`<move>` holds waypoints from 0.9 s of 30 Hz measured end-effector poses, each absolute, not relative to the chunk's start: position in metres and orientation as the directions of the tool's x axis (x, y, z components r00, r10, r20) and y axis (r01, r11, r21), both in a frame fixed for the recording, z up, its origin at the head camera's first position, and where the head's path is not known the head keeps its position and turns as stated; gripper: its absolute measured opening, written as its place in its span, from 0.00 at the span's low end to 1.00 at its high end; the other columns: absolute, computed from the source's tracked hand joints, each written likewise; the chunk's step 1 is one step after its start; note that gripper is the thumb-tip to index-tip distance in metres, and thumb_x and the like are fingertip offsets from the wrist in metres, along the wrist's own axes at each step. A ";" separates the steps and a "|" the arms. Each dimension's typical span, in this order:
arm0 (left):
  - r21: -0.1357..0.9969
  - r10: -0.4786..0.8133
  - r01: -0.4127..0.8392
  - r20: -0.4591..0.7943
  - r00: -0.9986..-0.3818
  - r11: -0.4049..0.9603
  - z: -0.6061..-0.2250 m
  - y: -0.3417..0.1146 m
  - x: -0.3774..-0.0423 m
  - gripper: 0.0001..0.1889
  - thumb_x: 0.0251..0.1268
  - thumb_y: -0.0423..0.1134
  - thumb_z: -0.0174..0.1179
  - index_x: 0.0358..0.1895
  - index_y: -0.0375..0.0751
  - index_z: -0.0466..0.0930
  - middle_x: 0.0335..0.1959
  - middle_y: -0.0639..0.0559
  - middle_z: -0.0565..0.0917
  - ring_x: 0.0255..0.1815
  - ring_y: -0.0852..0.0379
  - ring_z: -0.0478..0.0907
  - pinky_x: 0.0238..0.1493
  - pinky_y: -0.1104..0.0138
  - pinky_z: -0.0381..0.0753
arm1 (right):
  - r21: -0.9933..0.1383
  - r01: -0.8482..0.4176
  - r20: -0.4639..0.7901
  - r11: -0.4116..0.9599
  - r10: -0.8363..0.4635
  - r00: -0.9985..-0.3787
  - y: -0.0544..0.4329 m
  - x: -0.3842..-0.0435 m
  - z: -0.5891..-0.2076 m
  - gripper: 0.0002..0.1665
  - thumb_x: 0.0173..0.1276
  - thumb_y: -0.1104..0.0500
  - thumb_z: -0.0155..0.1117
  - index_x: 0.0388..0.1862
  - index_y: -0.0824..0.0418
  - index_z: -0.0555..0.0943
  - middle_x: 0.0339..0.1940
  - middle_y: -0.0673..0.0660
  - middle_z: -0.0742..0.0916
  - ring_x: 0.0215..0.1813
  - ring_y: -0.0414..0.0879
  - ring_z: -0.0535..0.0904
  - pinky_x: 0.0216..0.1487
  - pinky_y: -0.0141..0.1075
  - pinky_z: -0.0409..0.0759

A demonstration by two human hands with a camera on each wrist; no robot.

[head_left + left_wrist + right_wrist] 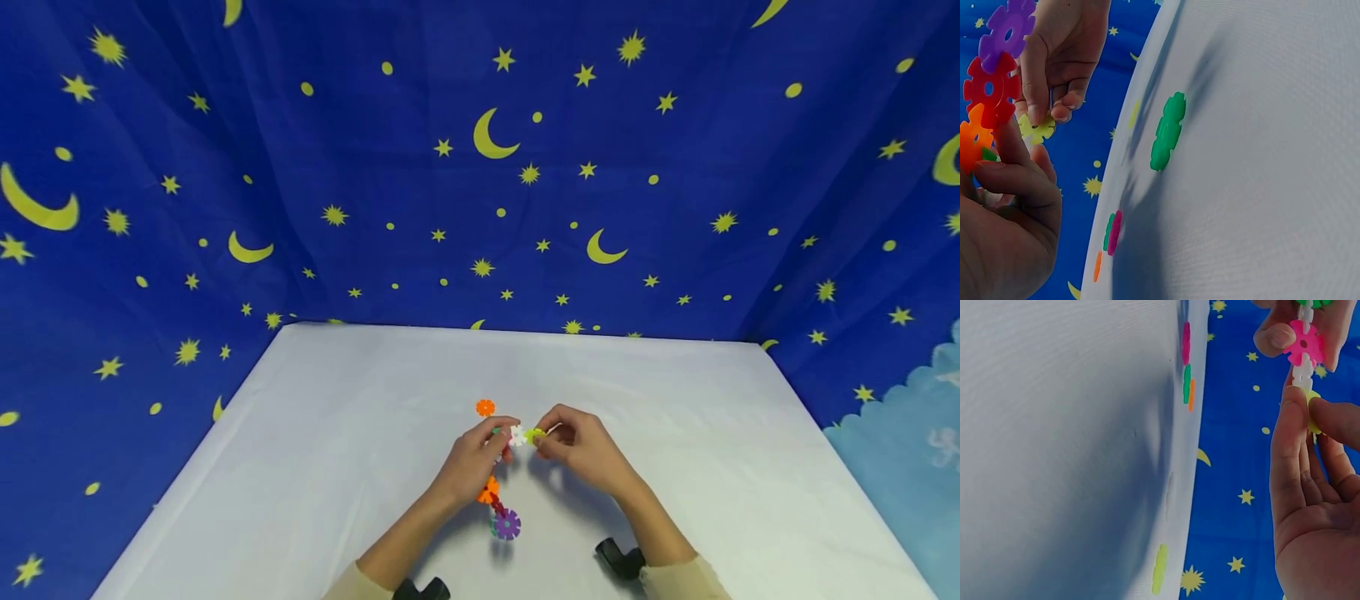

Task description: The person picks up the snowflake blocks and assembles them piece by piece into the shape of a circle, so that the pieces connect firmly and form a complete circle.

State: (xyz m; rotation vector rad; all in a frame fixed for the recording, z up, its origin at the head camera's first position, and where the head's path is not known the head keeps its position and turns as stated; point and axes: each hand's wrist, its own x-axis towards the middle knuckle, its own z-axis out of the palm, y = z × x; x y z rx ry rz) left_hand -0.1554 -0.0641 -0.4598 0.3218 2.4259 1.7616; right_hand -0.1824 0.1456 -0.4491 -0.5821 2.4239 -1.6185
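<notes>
A chain of notched plastic discs hangs between the two hands, above the white table. My left hand [468,462] grips its middle part, where a pink disc [1304,342] shows between the fingers. Below that hand dangle an orange disc [487,490], a red disc [992,90] and a purple disc [507,524]. A white disc [518,435] sticks out to the right of the pink one. My right hand [581,446] pinches a yellow disc [1314,406] between thumb and forefinger, its edge right at the white disc. Fingers partly hide both the yellow disc and the chain's middle.
Loose discs lie on the white table [330,442]: a green disc [1168,131], a magenta disc [1115,232], an orange disc [485,407] and a second yellow disc [1159,569]. Black gear [621,558] sits by the right wrist. Blue star-printed cloth [420,192] encloses the table's back and sides.
</notes>
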 end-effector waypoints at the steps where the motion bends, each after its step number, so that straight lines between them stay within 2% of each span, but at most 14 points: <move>1: 0.950 0.246 0.098 0.023 -0.969 0.297 -0.460 -0.065 -0.156 0.18 0.76 0.54 0.44 0.57 0.55 0.77 0.28 0.51 0.81 0.14 0.60 0.61 0.15 0.71 0.62 | -0.914 -0.232 0.078 0.333 -0.416 -0.906 0.145 -0.183 -0.449 0.05 0.66 0.66 0.64 0.40 0.63 0.78 0.30 0.62 0.86 0.35 0.61 0.84 0.35 0.36 0.80; 8: 0.940 0.273 0.114 0.023 -0.962 0.322 -0.463 -0.066 -0.156 0.18 0.78 0.51 0.40 0.57 0.49 0.76 0.27 0.55 0.82 0.17 0.60 0.64 0.19 0.70 0.65 | -0.902 -0.281 0.110 0.329 -0.454 -0.884 0.143 -0.184 -0.453 0.04 0.66 0.61 0.66 0.34 0.59 0.79 0.29 0.53 0.86 0.34 0.55 0.84 0.37 0.41 0.83; 13: 0.936 0.292 0.138 0.040 -0.956 0.323 -0.465 -0.063 -0.154 0.18 0.78 0.51 0.39 0.56 0.51 0.75 0.28 0.54 0.82 0.17 0.59 0.66 0.22 0.68 0.68 | -0.896 -0.302 0.129 0.327 -0.460 -0.879 0.145 -0.183 -0.455 0.04 0.66 0.62 0.65 0.32 0.59 0.79 0.29 0.50 0.86 0.34 0.53 0.84 0.36 0.40 0.83; 19: 0.929 0.291 0.149 0.048 -0.956 0.338 -0.464 -0.063 -0.154 0.18 0.78 0.52 0.40 0.56 0.51 0.75 0.27 0.56 0.82 0.16 0.59 0.65 0.19 0.69 0.67 | -0.891 -0.316 0.143 0.327 -0.458 -0.877 0.144 -0.182 -0.455 0.04 0.67 0.63 0.65 0.33 0.59 0.78 0.30 0.50 0.86 0.34 0.52 0.84 0.37 0.37 0.82; 27: 0.930 0.320 0.112 -0.006 -0.947 0.349 -0.463 -0.064 -0.155 0.18 0.75 0.55 0.44 0.57 0.50 0.70 0.29 0.56 0.84 0.13 0.60 0.62 0.16 0.68 0.66 | -0.883 -0.329 0.150 0.334 -0.463 -0.873 0.141 -0.181 -0.454 0.03 0.66 0.63 0.65 0.35 0.57 0.79 0.31 0.48 0.85 0.34 0.50 0.84 0.37 0.37 0.82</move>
